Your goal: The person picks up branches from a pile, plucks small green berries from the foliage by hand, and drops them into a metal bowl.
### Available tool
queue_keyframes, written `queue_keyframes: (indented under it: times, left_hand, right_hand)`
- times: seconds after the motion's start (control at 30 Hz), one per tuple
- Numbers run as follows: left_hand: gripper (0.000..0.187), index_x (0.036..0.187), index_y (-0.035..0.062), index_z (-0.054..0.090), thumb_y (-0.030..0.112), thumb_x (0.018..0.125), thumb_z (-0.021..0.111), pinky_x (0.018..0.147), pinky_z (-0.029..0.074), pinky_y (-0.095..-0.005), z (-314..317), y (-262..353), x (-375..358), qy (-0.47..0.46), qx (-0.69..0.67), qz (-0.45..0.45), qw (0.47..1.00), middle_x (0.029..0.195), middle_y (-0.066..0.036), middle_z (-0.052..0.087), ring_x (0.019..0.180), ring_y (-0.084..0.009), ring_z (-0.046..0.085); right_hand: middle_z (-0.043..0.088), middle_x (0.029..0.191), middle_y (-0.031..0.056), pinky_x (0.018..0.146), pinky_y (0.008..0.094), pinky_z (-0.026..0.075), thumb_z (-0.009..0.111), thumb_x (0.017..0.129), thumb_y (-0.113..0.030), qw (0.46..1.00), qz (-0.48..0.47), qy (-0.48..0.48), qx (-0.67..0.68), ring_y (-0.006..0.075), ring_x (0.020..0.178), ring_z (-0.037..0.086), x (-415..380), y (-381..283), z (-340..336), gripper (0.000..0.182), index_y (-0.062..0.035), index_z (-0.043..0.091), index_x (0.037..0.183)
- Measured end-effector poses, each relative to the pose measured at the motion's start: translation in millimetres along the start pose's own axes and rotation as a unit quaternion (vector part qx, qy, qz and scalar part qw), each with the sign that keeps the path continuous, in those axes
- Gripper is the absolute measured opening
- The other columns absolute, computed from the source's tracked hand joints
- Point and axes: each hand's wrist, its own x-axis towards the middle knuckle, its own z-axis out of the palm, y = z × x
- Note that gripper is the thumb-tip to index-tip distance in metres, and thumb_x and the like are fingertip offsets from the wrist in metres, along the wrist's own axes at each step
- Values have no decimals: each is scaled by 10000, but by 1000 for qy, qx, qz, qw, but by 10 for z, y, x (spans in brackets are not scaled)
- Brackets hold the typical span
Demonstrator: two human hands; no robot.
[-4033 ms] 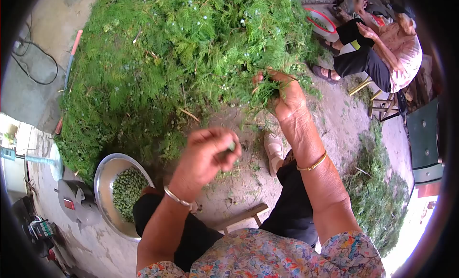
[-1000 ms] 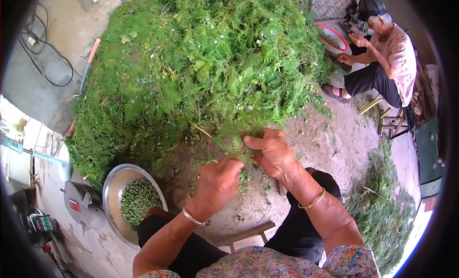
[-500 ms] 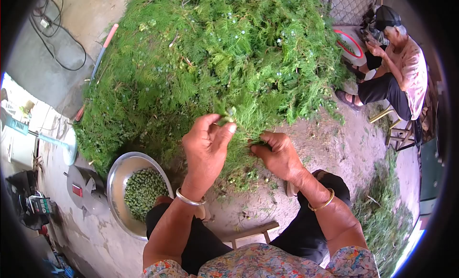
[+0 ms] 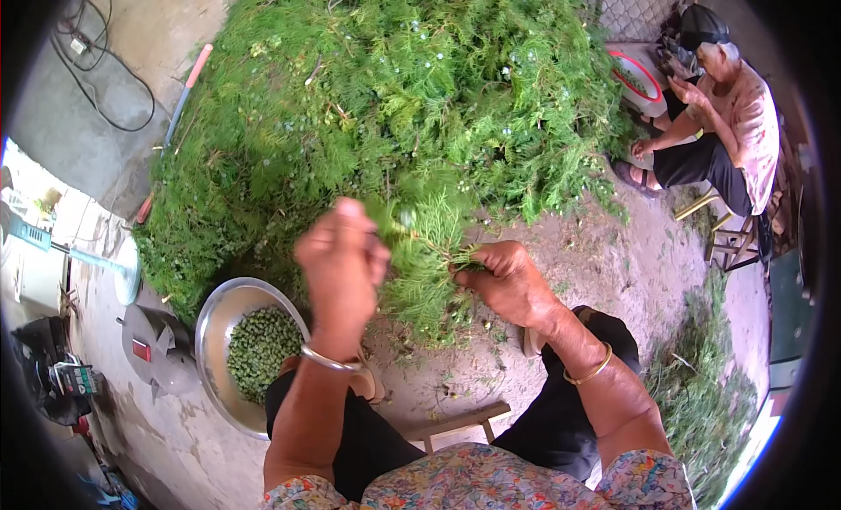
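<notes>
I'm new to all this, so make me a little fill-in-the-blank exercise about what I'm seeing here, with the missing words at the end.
1. The hand gripping the evergreen sprig is the person's ____ one.
2. The bangle on the left wrist is ____ in colour.
3. The basin near the seated co-worker is rimmed in ____.
4. The colour of that co-worker's cap is ____.

Missing words: right; silver; red; black.

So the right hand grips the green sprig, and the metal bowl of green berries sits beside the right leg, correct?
Wrong leg: the head view shows the metal bowl of green berries beside the left leg. The right hand does grip the green sprig.
</notes>
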Motion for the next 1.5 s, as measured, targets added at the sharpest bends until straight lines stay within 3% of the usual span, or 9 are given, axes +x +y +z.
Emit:
queue_keyframes:
  times: [0.2,0.43,0.57,0.73,0.97,1.03,1.23,1.37,1.5]
  left_hand:
    - [136,926,3,617,109,856,569,367,360,-210,-300,340,233,-37,-139,-46,989,728,-89,580,561,-90,515]
    - [209,967,-23,642,132,829,662,350,290,-174,-8,120,29,-193,190,-56,961,593,-9,555,408,-20,386]
    - [115,869,-10,662,86,807,671,350,255,-165,-2,21,24,-266,269,-61,924,572,0,534,425,-12,400]
    - [80,799,-5,659,51,763,703,344,266,-174,90,-142,-70,-99,176,-16,979,572,14,527,448,-22,425]
    - [163,854,50,608,199,846,672,330,269,-197,-44,-77,119,72,16,-60,995,573,39,462,407,-43,381]
    - [223,864,69,565,287,895,600,345,300,-206,-615,-45,570,-20,-182,-144,973,554,16,451,413,-55,388]
    - [211,975,-23,580,48,782,625,600,419,-292,-652,10,473,-77,-236,-239,939,822,-126,555,662,-167,496]
    - [202,985,-41,579,44,804,613,632,471,-313,-610,-88,353,-124,-195,-213,949,838,-126,599,680,-166,529]
    - [133,931,-48,595,25,821,576,639,492,-332,-723,-53,390,-66,-156,-180,969,813,-130,602,657,-164,530]
  right_hand:
    - [482,593,166,531,351,406,648,780,-44,999,32,11,-6,171,538,465,-60,2,-85,185,53,505,715]
    - [517,664,233,560,386,436,608,743,31,996,20,8,-84,345,577,529,-106,113,-80,72,37,540,767]
    - [544,658,192,539,354,439,623,762,17,992,-50,36,-111,227,559,535,-106,166,-89,53,27,583,794]
    - [601,744,243,623,458,496,513,631,106,982,-117,-11,-147,394,710,616,-120,190,-90,227,45,590,835]
    - [573,720,223,596,443,479,488,627,111,980,-155,17,-127,408,708,591,-131,197,-48,261,51,584,862]
    - [578,749,224,628,437,491,491,624,103,979,-150,27,-137,401,738,596,-200,213,-104,291,39,585,892]
    - [626,864,205,688,377,523,518,699,92,927,-131,230,-267,357,777,626,-414,357,-648,380,-18,611,1050]
    - [657,1026,173,798,312,493,507,833,50,860,49,327,-390,240,906,649,-1165,465,-1505,312,-20,608,1120]
    - [619,1112,173,860,374,473,444,798,101,728,270,333,-535,319,1002,598,-2834,672,-2498,413,-33,584,1162]
